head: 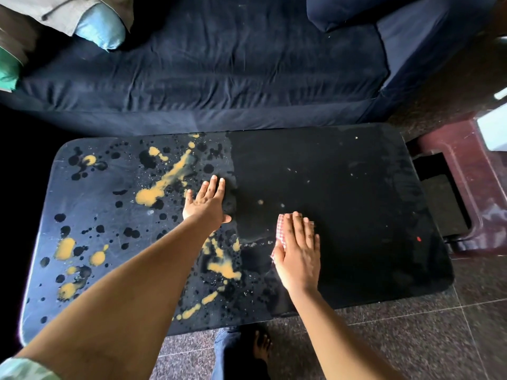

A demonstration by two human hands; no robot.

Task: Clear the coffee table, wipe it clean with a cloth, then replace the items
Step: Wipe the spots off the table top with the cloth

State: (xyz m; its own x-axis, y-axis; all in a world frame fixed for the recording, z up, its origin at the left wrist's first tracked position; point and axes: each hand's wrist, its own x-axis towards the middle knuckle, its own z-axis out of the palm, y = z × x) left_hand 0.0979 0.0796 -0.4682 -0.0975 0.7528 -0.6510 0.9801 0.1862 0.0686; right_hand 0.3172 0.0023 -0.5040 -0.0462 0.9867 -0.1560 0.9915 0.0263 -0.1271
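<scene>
Hands both flat on the tabletop. Right hand [297, 256]: fingers straight and close together, palm down, pressing a red-and-white checked cloth [279, 233] onto the coffee table [356, 187]; only the cloth's left edge and a corner near the wrist show past the hand. Left hand [206, 201]: fingers straight and slightly spread, thumb out to the side, palm resting bare on the table just left of centre, holding nothing. The two hands are near each other but apart. Table surface is dark; right half reads uniformly black with a few pale specks and one small red speck [418, 238]. Left half carries orange-yellow splashes [162, 185] and black blotches, with a fairly sharp boundary running between the two halves just past the left fingertips. Beyond the table's far edge, a dark blue sofa [219, 64] with a light blue cushion [100, 26] at its left end. Speckled tile floor [411, 346] in front; a bare foot [262, 346] shows below the table's near edge.
</scene>
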